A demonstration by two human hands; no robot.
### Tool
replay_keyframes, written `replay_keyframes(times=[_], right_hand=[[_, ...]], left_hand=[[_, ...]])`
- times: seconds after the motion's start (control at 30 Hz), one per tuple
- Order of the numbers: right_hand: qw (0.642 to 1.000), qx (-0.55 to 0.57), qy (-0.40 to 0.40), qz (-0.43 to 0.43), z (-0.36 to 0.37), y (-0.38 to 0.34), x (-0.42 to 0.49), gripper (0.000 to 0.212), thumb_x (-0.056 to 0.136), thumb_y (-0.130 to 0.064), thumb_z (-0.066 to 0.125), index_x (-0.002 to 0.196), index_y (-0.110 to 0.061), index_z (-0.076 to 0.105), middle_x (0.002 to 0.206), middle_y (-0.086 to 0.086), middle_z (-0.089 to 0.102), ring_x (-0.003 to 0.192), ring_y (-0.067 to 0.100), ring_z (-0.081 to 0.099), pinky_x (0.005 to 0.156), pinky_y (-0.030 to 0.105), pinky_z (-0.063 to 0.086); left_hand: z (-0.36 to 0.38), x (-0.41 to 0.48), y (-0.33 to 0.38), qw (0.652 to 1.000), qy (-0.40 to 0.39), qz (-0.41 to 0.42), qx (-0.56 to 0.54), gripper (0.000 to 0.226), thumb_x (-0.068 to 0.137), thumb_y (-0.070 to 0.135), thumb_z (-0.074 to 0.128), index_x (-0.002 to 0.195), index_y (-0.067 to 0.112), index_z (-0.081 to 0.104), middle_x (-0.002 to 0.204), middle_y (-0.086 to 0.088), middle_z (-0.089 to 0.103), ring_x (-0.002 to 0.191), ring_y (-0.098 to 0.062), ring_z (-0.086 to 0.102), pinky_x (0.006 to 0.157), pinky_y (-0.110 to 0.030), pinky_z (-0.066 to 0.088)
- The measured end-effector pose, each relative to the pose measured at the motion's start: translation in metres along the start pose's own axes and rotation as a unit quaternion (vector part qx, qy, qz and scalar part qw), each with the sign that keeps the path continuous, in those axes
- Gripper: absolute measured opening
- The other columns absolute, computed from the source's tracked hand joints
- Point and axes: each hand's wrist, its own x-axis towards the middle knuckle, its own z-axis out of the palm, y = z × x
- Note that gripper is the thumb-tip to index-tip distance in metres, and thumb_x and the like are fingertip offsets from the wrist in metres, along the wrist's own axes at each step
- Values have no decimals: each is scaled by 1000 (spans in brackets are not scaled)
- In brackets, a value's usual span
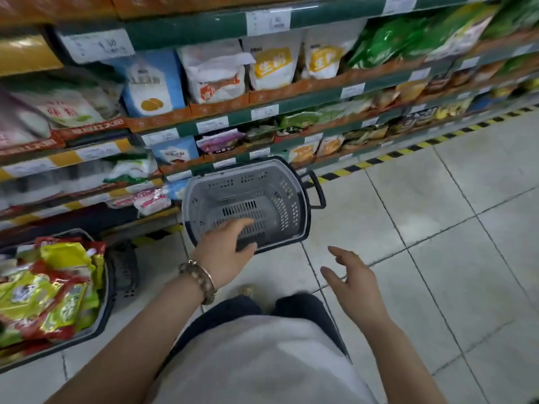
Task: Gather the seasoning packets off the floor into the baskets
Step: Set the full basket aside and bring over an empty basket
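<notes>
Seasoning packets point(55, 290) are piled in the full basket point(110, 298), left of the left hand point(224, 253), which grips the empty basket point(204, 205) by its near rim. The right hand point(351, 277) is held open, empty. Packets are judged light, soft, slippery (best pinched at a sealed edge).

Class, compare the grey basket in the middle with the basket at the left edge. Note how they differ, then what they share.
The middle basket is empty; the left basket is piled with red, yellow and green packets. The left hand grips the middle basket's near rim; no hand touches the left basket. Both have slotted grey walls and dark rims.
</notes>
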Motion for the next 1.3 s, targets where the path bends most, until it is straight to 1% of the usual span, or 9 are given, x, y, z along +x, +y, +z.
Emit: replay_keyframes(times=[0.13,0.27,0.37,0.57,0.83,1.0,1.07,1.13,1.3], right_hand=[[998,-47,-42,-26,-38,-1,89,41,91,-21,61,131,-18,53,131,-1,55,116,18,53,92,26,42],[973,-135,-131,-132,-70,-22,193,40,92,-21,60,131,-20,53,129,-2,55,114,17,54,83,16,37],[924,-229,-217,-215,-87,-49,269,42,94,-27,57,134,-23,48,134,-4,52,110,17,56,80,18,38],[825,-317,-349,-311,-76,-91,376,46,96,-31,53,140,-23,41,137,0,51,106,24,59,91,44,49],[739,-377,-410,-379,58,-74,470,48,96,-30,53,141,-25,39,145,-2,41,123,20,48,95,34,43],[687,-436,-369,-449,182,-32,553,43,96,-21,50,139,-21,44,138,5,47,110,27,55,83,37,48],[695,-440,-323,-469,213,-30,581,42,96,-19,49,138,-20,45,132,10,52,105,31,56,76,36,46],[709,-437,-282,-477,246,-14,602,46,96,-22,50,141,-21,40,128,12,55,106,33,55,79,40,49],[740,-386,-274,-479,288,28,621,57,97,-27,50,147,-24,24,143,11,39,107,33,55,77,48,52]], left_hand=[[3,62,25,999,25,-38,-14,45,93,32,52,136,26,41,139,2,47,123,-18,48,96,-27,40],[17,110,39,986,80,-130,-64,46,93,31,52,137,26,40,138,0,48,121,-21,50,97,-30,41],[39,136,53,957,144,-219,-121,47,91,29,56,136,23,44,138,-4,49,116,-23,54,99,-32,42],[86,177,81,868,260,-365,-216,48,89,26,59,135,19,47,130,-6,54,107,-25,59,92,-31,46],[178,238,27,711,369,-532,-275,49,88,22,60,135,17,46,135,-5,51,119,-25,51,97,-33,40],[294,283,-55,559,401,-647,-330,60,86,24,65,139,11,40,139,-13,43,126,-31,41,105,-42,35],[320,294,-72,522,397,-676,-336,67,84,27,66,141,10,34,142,-15,39,130,-33,36,107,-43,32],[353,308,-92,480,404,-694,-352,75,84,29,67,144,9,28,145,-17,34,132,-34,33,108,-44,31],[398,338,-131,340,503,-653,-452,83,85,29,67,147,11,15,148,-16,32,133,-33,36,111,-45,30]])
